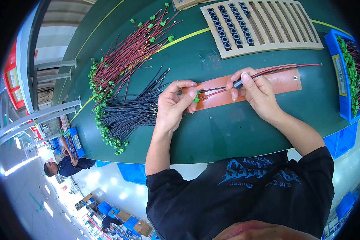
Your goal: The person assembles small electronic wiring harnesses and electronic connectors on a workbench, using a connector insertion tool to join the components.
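My left hand (173, 103) pinches a small green connector (196, 97) between thumb and fingers. From the connector a black wire and a red wire (216, 94) run to the right. They pass through a black cylindrical core (238, 84), which looks like a ferrite core, held by the thumb and fingers of my right hand (261, 95). Beyond that hand the wires' loose ends (296, 66) stretch out to the right. Both hands are over an orange-brown strip (282, 85) with a hole near its right end, lying on the green table (228, 136).
Piles of red wires (126, 60) and black wires (130, 114) with green connectors lie at left. A slotted tray (268, 47) at the back holds several black cores in its left slots. A blue bin (343, 100) of wired connectors stands at right. Another person (70, 166) is far left.
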Tool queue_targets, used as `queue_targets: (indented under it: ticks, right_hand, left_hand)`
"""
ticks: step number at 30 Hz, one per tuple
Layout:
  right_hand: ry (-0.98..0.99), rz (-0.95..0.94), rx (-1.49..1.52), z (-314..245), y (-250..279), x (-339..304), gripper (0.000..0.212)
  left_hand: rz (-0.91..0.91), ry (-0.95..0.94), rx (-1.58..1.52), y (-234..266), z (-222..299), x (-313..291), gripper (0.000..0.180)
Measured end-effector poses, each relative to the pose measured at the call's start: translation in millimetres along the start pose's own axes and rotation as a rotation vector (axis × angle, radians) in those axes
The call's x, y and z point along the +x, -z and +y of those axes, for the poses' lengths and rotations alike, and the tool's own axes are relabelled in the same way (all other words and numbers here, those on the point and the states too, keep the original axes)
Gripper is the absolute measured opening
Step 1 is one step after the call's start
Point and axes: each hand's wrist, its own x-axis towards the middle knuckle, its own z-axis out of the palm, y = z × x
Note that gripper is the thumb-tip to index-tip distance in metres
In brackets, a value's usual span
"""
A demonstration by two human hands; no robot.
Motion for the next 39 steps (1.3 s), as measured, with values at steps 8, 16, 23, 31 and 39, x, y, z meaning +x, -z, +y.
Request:
queue_targets:
  ticks: [8, 16, 23, 31, 39]
  right_hand:
    - [-0.006, 0.013, 0.006, -1, 0, -1, 0.032]
    - [-0.008, 0.004, -0.111, -2, -2, 0, 0.029]
    - [-0.135, -0.033, -0.467, -17, -5, 8, 0.022]
    - [0.131, -0.029, -0.925, -2, 8, 5, 0.025]
    - [-0.058, 0.023, -0.528, -11, -1, 8, 0.031]
  left_hand:
    - [-0.083, 0.009, 0.016, 2, -3, -2, 0.019]
    - [-0.027, -0.185, 0.629, -13, 16, -10, 0.020]
    - [0.035, -1.160, 1.381, -26, 43, -3, 0.030]
    - [-0.234, -1.563, 2.231, -99, 89, 40, 0.030]
    - [-0.023, -0.920, 1.981, -25, 121, 25, 0.028]
